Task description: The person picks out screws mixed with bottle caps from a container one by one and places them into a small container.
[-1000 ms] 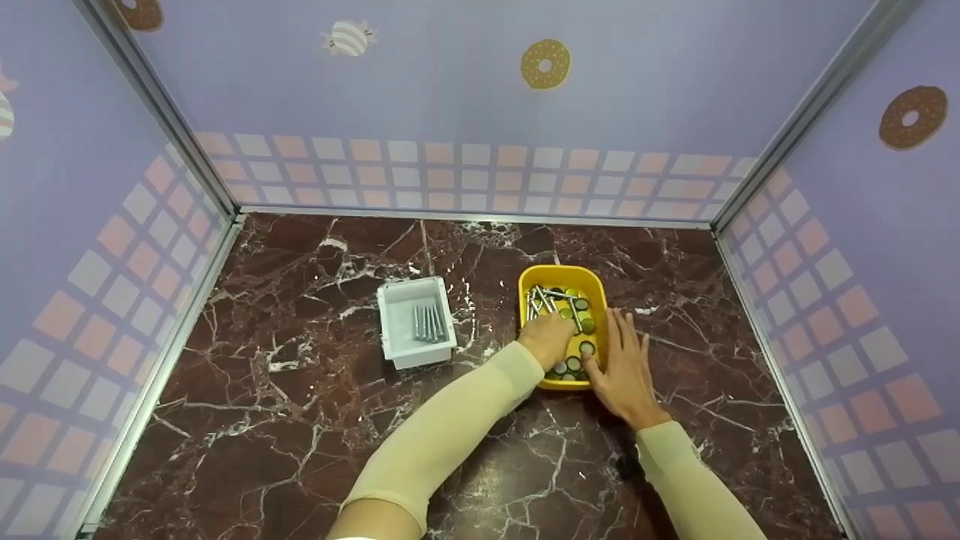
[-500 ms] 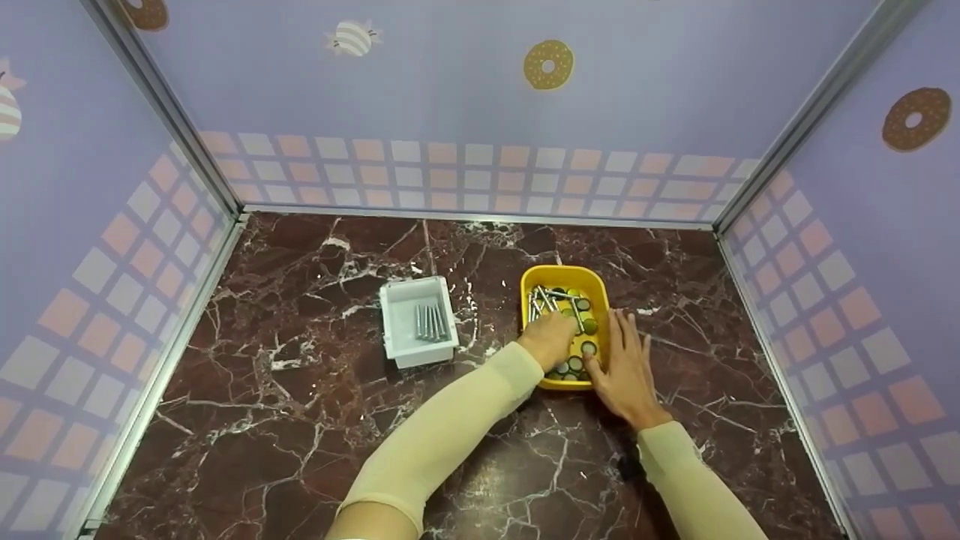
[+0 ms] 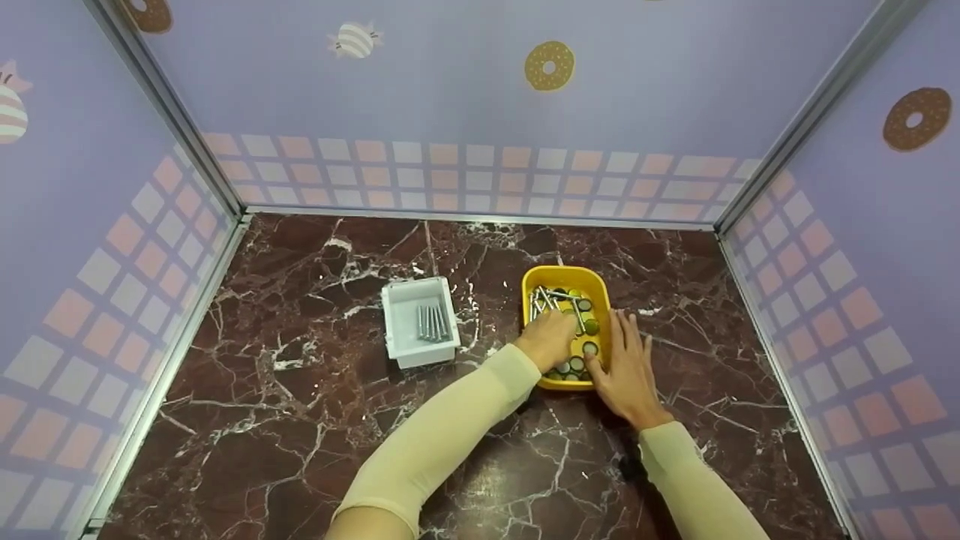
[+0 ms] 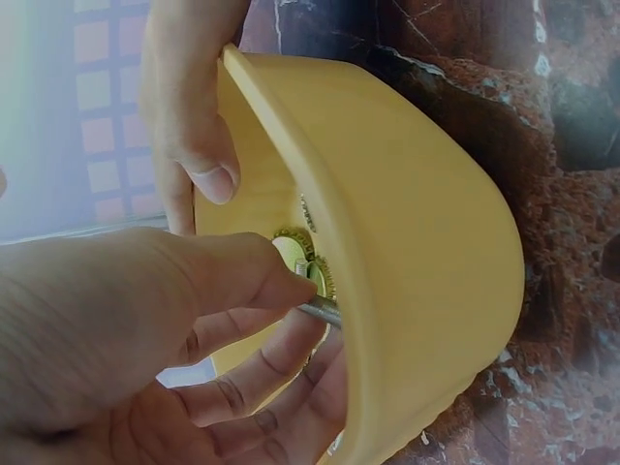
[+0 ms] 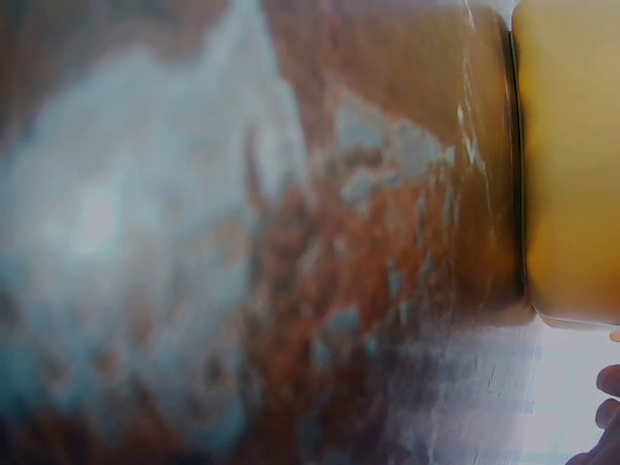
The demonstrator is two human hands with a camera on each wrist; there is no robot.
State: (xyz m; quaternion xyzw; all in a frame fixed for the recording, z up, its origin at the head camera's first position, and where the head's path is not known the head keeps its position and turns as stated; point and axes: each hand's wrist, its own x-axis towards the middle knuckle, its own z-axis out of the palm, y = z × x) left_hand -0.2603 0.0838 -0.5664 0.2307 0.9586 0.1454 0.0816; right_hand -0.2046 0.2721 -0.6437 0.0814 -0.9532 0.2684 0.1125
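Observation:
A yellow plastic bin [image 3: 564, 274] holds several metal bolts [image 3: 544, 297] and bottle caps [image 3: 591, 327], some green-yellow, some showing a pale inside. My left hand [image 3: 549, 339] reaches down into it, and its fingertips are hidden in the head view. In the left wrist view, thumb and fingers pinch one bolt [image 4: 322, 310] just inside the rim, near some crimped caps [image 4: 291, 242]. My right hand [image 3: 628, 375] holds the bin's right wall, thumb inside the rim and fingers straight along the outside. The right wrist view shows the bin's outer side [image 5: 572, 155].
Left of the yellow bin stands a small white box [image 3: 400, 319] with several bolts [image 3: 432, 322] lined up side by side. Both containers rest on a dark red marbled surface [image 3: 315, 420]. Lilac panels [image 3: 450, 90] enclose it at the back and sides.
Both hands stay almost where they were at the yellow bin. The whole head view has shifted slightly to the right.

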